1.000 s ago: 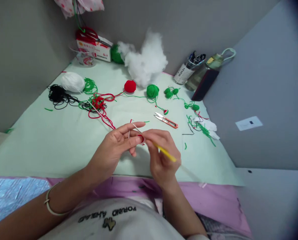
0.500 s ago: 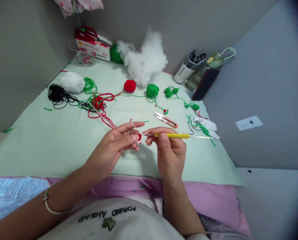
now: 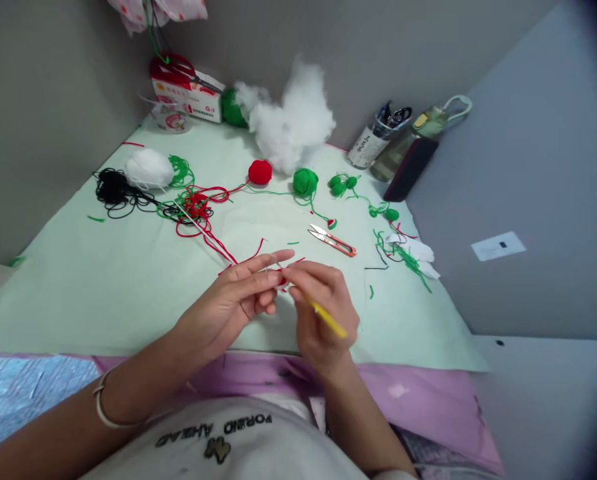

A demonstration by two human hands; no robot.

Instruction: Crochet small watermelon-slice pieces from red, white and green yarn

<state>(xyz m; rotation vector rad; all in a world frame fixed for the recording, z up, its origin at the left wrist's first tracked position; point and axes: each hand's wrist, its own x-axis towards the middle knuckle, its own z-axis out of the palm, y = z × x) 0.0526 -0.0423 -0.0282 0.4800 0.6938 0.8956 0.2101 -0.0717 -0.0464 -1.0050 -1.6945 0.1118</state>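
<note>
My left hand (image 3: 238, 287) pinches a small red and white crochet piece (image 3: 281, 281) between thumb and fingers, its index finger stretched out with white yarn over it. That strand (image 3: 205, 233) runs back toward the white yarn ball (image 3: 149, 169). In my right hand (image 3: 325, 313) is a crochet hook with a yellow handle (image 3: 331, 320), closed in a grip and slanting down to the right. The hook's tip meets the crochet piece, mostly hidden by my fingers.
Orange thread snips (image 3: 333, 240) lie beyond my hands. Farther back are a red yarn ball (image 3: 260, 172), a green yarn ball (image 3: 305, 181) and white stuffing (image 3: 293, 113). Tangled black yarn (image 3: 113, 187) is at left. A pen cup (image 3: 368, 147) and bottle (image 3: 395, 157) stand at right.
My right hand has moved left and turned, swinging the hook's handle from level to slanting down. The hook has come closer to the piece. The white yarn ball has shifted slightly right.
</note>
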